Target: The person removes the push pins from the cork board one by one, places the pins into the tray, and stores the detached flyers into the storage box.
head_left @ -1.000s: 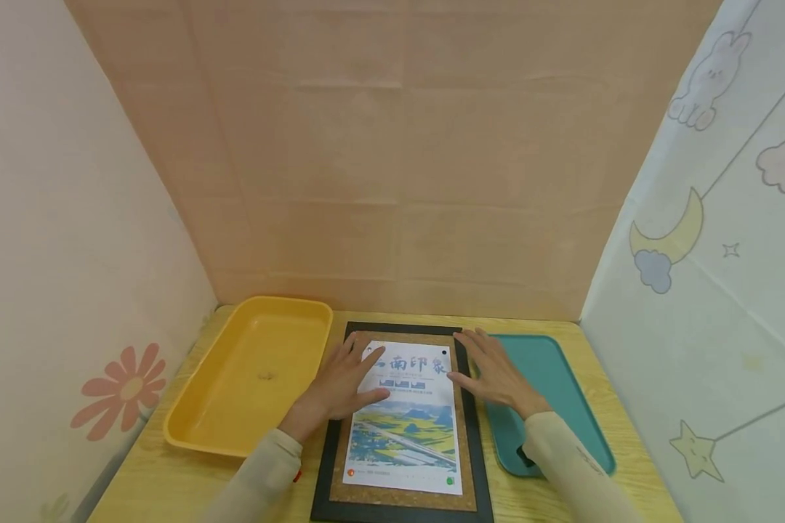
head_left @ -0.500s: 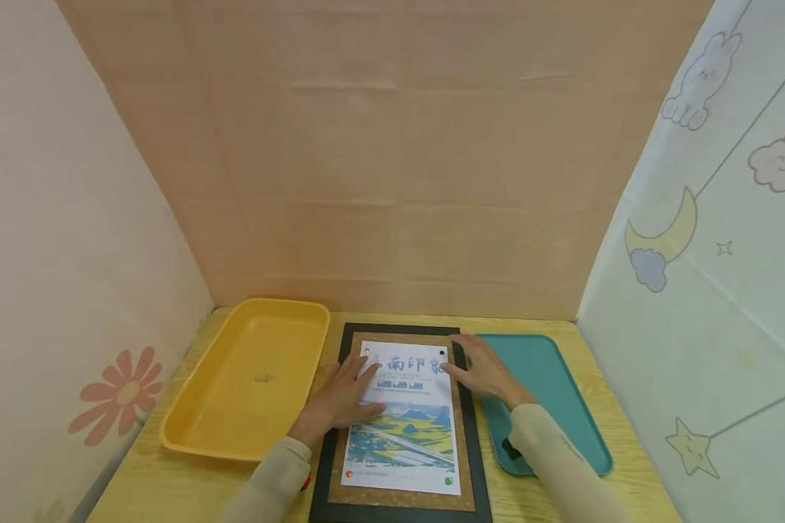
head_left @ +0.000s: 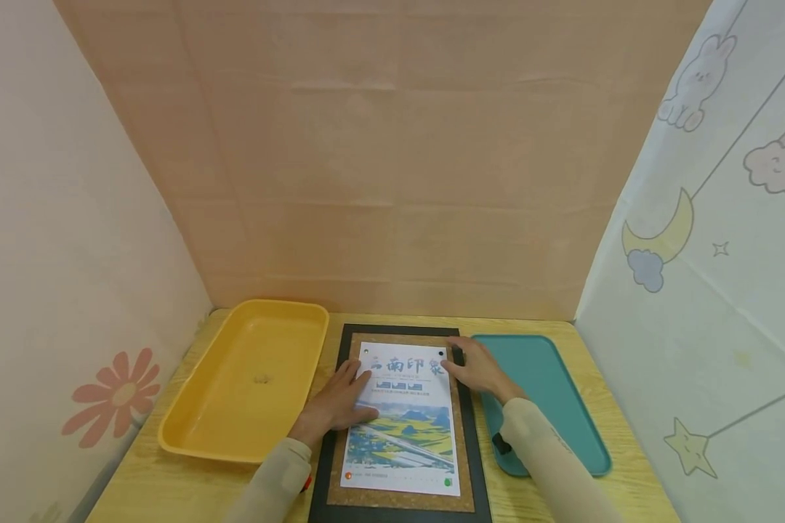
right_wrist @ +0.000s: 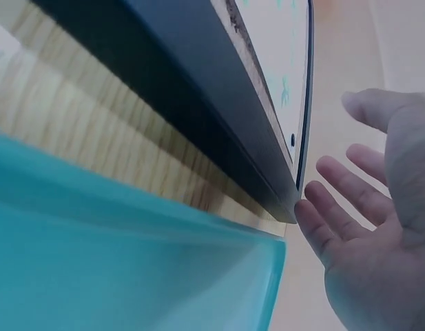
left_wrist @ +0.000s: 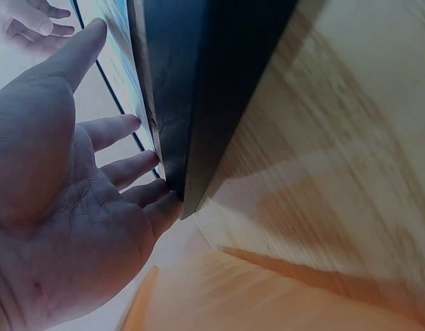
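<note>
A printed poster [head_left: 408, 399] with blue lettering and a landscape picture lies on a black-framed cork board [head_left: 399, 500]. Small pins mark its corners: a black pin [head_left: 441, 354], a green pin [head_left: 448, 482], an orange pin [head_left: 348, 476] and a pale one [head_left: 366, 351]. My left hand [head_left: 333, 407] spreads over the board's left side, its fingertips at the poster's left edge and the frame. At the upper right, my right hand [head_left: 476, 369] reaches over the frame with its thumb near the black pin. Neither hand grips anything.
To the left stands a yellow tray [head_left: 248, 388]. A teal tray [head_left: 536, 370] sits right of the board, partly under my right forearm, with a small black object [head_left: 501, 444] at its near left. A tan sheet [head_left: 386, 181] hangs behind the wooden table [head_left: 150, 483].
My left hand has slid slightly down and left, uncovering the poster's upper left corner and pale pin. The right hand has shifted a little left and down. Poster and pins stay put.
</note>
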Motion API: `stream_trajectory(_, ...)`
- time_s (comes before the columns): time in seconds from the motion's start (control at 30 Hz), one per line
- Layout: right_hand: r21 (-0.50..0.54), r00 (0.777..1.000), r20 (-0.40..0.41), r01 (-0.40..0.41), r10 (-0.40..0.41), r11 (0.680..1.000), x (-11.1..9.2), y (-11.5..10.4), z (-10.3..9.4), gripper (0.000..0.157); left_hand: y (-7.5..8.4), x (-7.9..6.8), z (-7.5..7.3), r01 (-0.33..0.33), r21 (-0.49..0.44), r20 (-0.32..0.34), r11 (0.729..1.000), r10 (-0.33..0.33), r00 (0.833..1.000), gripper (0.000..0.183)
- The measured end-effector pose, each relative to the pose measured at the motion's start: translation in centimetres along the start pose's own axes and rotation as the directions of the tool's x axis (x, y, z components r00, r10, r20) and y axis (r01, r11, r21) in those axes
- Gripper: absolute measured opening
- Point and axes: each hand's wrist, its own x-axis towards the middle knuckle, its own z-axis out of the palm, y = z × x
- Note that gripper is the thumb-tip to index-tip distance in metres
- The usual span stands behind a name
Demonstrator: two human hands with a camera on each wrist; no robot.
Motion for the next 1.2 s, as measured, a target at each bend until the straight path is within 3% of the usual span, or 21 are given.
stream_trajectory(0.27, 0.025, 1.000, 0.001, 0.003, -0.003, 1.000, 1.0, 0.0, 0.7, 0.034, -0.1, -0.2, 0.0, -0.014, -0.003, -0.031, 1.000, 0.014, 0.999, 0.090)
stream_trajectory(0.8, 0.068, 0.999, -0.003, -0.038, 0.038, 0.997, 2.3, 0.7, 1.7, 0.022, 0.3, -0.3, 0.2, -0.018, 0.004, -0.050, 1.000, 0.018, 0.999, 0.088)
stream_trajectory(1.2, 0.039, 0.998, -0.011, -0.058, 0.058, 0.998, 2.7, 1.2, 2.0, 0.018, 0.4, -0.4, -0.3, -0.029, -0.006, -0.053, 1.000, 0.029, 0.998, 0.087)
